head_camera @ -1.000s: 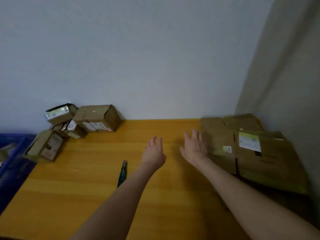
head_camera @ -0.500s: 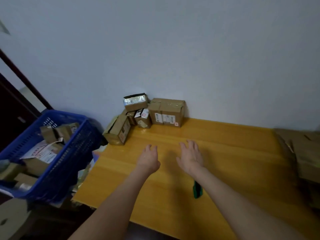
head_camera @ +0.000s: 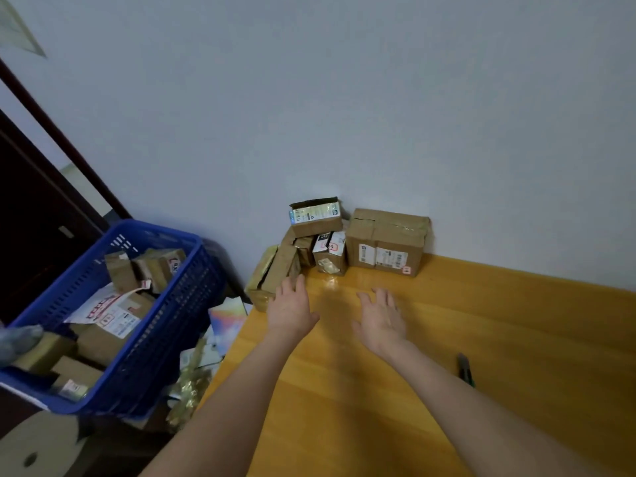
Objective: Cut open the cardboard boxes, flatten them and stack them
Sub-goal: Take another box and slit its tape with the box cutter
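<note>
- Both grips are hanging open and empty. The left grip [head_camera: 290,311] is spreading its fingers right at the leaning box [head_camera: 273,275], and I cannot tell whether they are touching. The right grip [head_camera: 380,321] is hovering over the tabletop [head_camera: 499,321], short of the big box [head_camera: 387,242].
- The boxes are sitting clustered at the tabletop's far left corner, against the wall. The big box is standing taped shut, and a small box [head_camera: 315,216] is perching tilted on the others.
- They are probably going to feel light and stiff, with slick tape. Lifting the big box by its two short ends looks safest, because pulling a lower one is likely to topple the perched one.
- The knife [head_camera: 466,370] is lying beside the right forearm, well apart from the boxes.
- A blue basket [head_camera: 161,232] is holding more boxes, off the tabletop to the left.
</note>
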The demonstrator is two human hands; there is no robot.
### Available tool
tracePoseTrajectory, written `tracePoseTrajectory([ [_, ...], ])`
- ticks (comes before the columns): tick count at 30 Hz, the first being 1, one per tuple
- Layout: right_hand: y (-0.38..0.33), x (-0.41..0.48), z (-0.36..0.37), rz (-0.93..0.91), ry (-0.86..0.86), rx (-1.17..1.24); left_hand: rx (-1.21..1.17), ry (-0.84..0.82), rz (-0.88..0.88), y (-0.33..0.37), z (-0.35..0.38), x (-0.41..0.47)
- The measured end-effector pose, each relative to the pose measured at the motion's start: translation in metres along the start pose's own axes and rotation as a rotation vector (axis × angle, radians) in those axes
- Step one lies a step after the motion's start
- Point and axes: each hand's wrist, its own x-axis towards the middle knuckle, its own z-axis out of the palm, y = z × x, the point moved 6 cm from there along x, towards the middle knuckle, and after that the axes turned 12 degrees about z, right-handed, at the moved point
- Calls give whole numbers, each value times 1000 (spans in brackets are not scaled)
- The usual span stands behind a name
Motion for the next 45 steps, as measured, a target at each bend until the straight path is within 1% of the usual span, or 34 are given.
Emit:
tracePoseTrajectory([
  [4, -22, 24, 15, 11, -47, 9, -52, 50, -57, -41, -7, 28],
  [7, -32, 35, 28, 40, -80, 38, -75, 48, -118, -70, -3, 50],
  [12, -33, 49, 45, 151, -76, 71, -135, -76, -187, -109, 18, 89],
  [16, -40, 49, 64, 276, -68, 105, -263, -176, -148, -127, 35, 105],
  [18, -50, 47, 75, 338, -77, 155, -263, -227, -86, -129, 39, 106],
  [20, -62, 45, 83, 399, -56, 285, -256, -253, -5, -128, 38, 104],
  [21, -64, 45, 83, 448, -27, 409, -285, -244, 36, -128, 36, 103],
  [22, -63, 44, 81, 512, 5, 558, -354, -243, 68, -126, 34, 101],
  [23, -58, 42, 79, 586, 31, 729, -481, -259, 82, -124, 33, 99],
  [24, -50, 39, 77, 665, 37, 915, -676, -297, 69, -121, 33, 99],
  [25, -42, 35, 76, 738, 23, 1107, -927, -365, 19, -115, 34, 97],
  [26, -33, 31, 77, 793, -20, 1291, -1177, -462, -51, -108, 35, 94],
  [27, -24, 26, 77, 822, -75, 1434, -1372, -561, -106, -97, 36, 89],
  [28, -19, 21, 77, 813, -146, 1500, -1488, -627, -145, -89, 37, 86],
  [29, -16, 15, 76, 782, -216, 1523, -1532, -670, -159, -79, 38, 84],
  [31, -10, 7, 74, 725, -313, 1614, -1496, -705, -145, -54, 45, 77],
  [32, -6, 4, 73, 718, -315, 1681, -1440, -706, -106, -41, 48, 73],
  [34, 4, -2, 69, 716, -220, 1717, -1267, -637, 38, -15, 50, 68],
  [36, 15, -9, 65, 723, -113, 1620, -1054, -533, 239, 8, 48, 68],
  [38, 27, -15, 66, 751, -31, 1489, -916, -489, 383, 31, 49, 66],
  [40, 37, -19, 71, 820, 31, 1393, -720, -431, 484, 49, 52, 63],
  [42, 42, -22, 75, 883, 84, 1359, -434, -350, 588, 65, 56, 60],
  [44, 43, -23, 78, 877, 78, 1369, -228, -281, 639, 77, 61, 54],
  [45, 45, -22, 79, 858, 70, 1306, -176, -281, 636, 83, 65, 51],
])
